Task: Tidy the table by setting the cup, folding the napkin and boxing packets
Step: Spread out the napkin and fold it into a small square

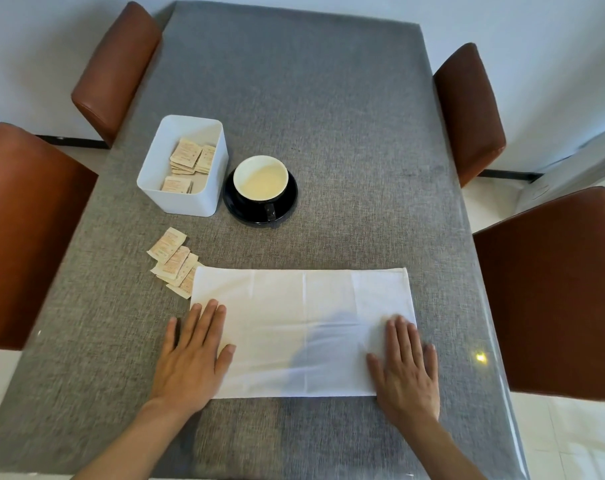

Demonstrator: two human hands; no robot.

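Note:
A white napkin point(294, 317) lies flat on the grey table as a wide rectangle, with crease lines showing. My left hand point(193, 355) rests palm down on its left end, fingers spread. My right hand point(405, 365) presses flat on its right end. A black cup point(261, 180) with a cream inside stands on a black saucer point(287, 202), its handle toward me. Left of it is a white box point(181, 199) with several beige packets point(188, 159) inside. Several loose packets point(171, 259) lie in a pile by the napkin's far left corner, one partly under it.
The grey table point(311, 98) is covered with a clear sheet. Brown chairs stand two on the left point(27, 230) and two on the right point(550, 289). A white wall lies beyond the table's far end.

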